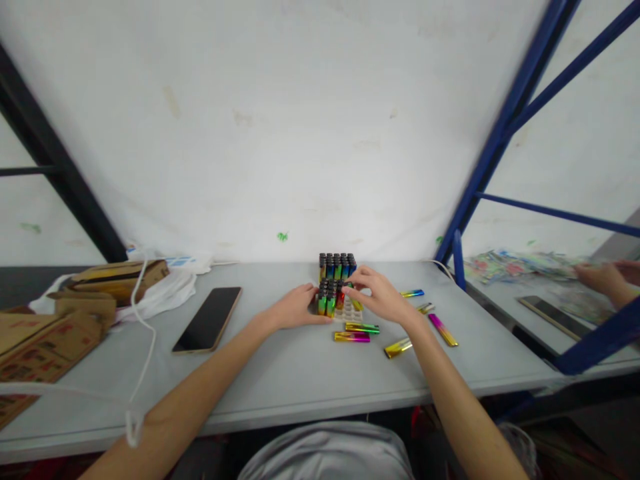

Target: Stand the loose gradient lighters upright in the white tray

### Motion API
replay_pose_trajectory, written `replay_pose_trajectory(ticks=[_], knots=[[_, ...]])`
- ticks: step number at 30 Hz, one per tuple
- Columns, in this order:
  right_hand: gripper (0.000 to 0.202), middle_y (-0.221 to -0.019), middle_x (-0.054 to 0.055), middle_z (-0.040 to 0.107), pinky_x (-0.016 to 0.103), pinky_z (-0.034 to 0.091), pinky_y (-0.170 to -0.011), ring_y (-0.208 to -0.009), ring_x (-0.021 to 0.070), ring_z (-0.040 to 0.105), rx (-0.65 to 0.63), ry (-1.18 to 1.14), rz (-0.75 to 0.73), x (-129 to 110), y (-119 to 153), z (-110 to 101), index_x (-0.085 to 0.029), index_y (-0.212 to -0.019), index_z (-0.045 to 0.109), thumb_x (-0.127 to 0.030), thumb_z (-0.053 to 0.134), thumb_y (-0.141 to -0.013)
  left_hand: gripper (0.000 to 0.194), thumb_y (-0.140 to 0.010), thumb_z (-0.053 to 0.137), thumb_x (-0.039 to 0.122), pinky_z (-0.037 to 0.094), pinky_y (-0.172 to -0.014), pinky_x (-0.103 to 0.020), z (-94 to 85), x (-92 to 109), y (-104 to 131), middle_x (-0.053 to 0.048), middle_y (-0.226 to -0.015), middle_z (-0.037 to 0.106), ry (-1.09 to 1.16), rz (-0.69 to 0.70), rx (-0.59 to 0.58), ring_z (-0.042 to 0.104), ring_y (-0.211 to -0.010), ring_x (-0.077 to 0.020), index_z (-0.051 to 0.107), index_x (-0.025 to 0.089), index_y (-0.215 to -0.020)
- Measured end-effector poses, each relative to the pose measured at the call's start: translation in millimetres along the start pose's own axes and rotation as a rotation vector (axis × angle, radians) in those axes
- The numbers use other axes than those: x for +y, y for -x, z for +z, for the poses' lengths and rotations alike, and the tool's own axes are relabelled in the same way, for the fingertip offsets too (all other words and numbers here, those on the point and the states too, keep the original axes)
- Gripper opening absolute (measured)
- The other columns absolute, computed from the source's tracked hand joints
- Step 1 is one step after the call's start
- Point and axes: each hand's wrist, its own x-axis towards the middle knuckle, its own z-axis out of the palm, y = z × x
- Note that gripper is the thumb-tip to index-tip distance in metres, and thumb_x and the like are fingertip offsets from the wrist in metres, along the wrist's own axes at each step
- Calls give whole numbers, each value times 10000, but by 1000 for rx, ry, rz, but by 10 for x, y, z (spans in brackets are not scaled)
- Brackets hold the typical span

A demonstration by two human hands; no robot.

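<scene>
From where I operate, I see a pale grey surface (280, 387) with brown cardboard boxes (45, 347) and a crumpled white plastic bag (173, 297) at the left of the frame. A thin white cable (145, 327) hangs in front of them, and a black-screened phone (207, 321) lies left of centre. A blue metal frame (493, 147) slants down the right; beyond it, a co-worker's blurred hand (600, 279) shows at the edge. Just right of centre, loose shiny lighters (352, 337) in magenta, gold, green and blue lie near and partly behind my right forearm.

At centre, black-topped metallic lighters (329, 303) stand in rows in a clear plastic tray (353, 316). My left hand (299, 307) is at their left front corner, thumb and fingers spread; I cannot tell whether they grip. My right hand (373, 293) has its thumb and forefinger nearly together, pinching a yellow-green metallic lighter (357, 305) near its top, over the tray's right part.

That lighter leans, its long axis running from black end at upper left to coloured end at lower right.
</scene>
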Motion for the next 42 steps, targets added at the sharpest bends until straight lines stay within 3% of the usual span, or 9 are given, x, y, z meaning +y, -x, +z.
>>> replay_pose_trajectory(ticks=[4,7,13,19,26,31,37,42], knots=[[317,-828,46,712,305,473,-727,-745,188,628,-106,-10,35,-60,-6,-32,-180,-971,751,-444,592,-1049,688,-757,759,771,533,-881,-403,-7,11,2,-113,-1060,710,5,13,9,668,-973,-325,716,193,-1128],[242,-871,57,771,292,498,-720,-746,192,677,-185,-77,72,-84,-24,-8,-175,-1021,770,-391,661,-1013,693,-767,759,763,530,-902,-403,-15,22,7,-115,-1092,710,4,16,5,670,-993,-324,709,197,-1163],[221,-940,85,810,287,520,-729,-786,216,722,-137,-59,128,-89,-36,22,-172,-1042,809,-352,696,-980,718,-775,753,760,527,-926,-410,-16,28,12,-123,-1093,704,-13,2,-14,673,-1018,-334,701,183,-1200],[234,-824,47,793,270,474,-670,-698,199,684,-221,-63,144,-71,-27,36,-188,-980,820,-363,666,-994,739,-741,757,798,533,-907,-406,6,12,3,-109,-1078,711,16,-2,12,671,-989,-324,710,201,-1175],[308,-788,93,780,298,451,-656,-721,228,699,-197,221,417,-13,-6,121,-207,-785,774,-495,803,-889,724,-773,743,771,530,-912,-416,-31,57,8,-132,-1096,697,-39,-18,-25,665,-1016,-340,698,171,-1176],[343,-875,79,805,311,513,-700,-757,226,729,-244,82,359,168,133,-173,-209,-998,788,-540,733,-927,737,-785,727,773,529,-923,-420,-22,46,-4,-142,-1109,683,-40,-22,-48,658,-1020,-343,688,156,-1187],[296,-1043,101,819,330,571,-834,-917,251,763,-245,280,620,695,452,-664,-203,-1196,776,-275,694,-920,726,-743,742,805,543,-886,-427,-28,53,1,-132,-1065,689,-25,-35,-19,654,-966,-335,702,178,-1107],[362,-1350,135,731,373,525,-1066,-1221,292,708,-234,448,689,1031,630,-853,-193,-1270,774,-221,641,-935,727,-750,736,805,544,-893,-429,-34,53,6,-134,-1071,690,-22,-32,-21,655,-970,-333,703,177,-1116]])
